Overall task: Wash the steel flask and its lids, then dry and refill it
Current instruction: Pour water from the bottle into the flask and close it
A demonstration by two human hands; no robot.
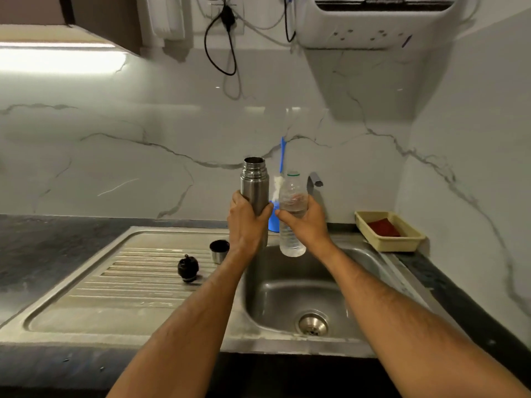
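Nearest the viewer, two bare forearms reach out over the dark speckled stone desk and the stainless steel sink, whose round drain strainer sits in a bare basin. On the ribbed steel draining board to the left lie the flask's parts: the black stopper lid closer in and the small steel cup lid a little beyond it, both set apart from the basin, probably to keep them at hand for later. Above the sink's far edge, the left hand wraps its fingers around the lower body of the open cylindrical steel flask, holding it upright with its mouth uncovered. Just beside it, the right hand curls round the middle of a clear plastic water bottle, also upright; holding both over the basin suggests that spills are meant to land in the sink, and that refilling is at hand. Behind them stand a blue bottle brush in its blue holder and a steel tap. Farther right, a pale yellow plastic tray holding a dark red scrub pad rests against the white marble-patterned wall.
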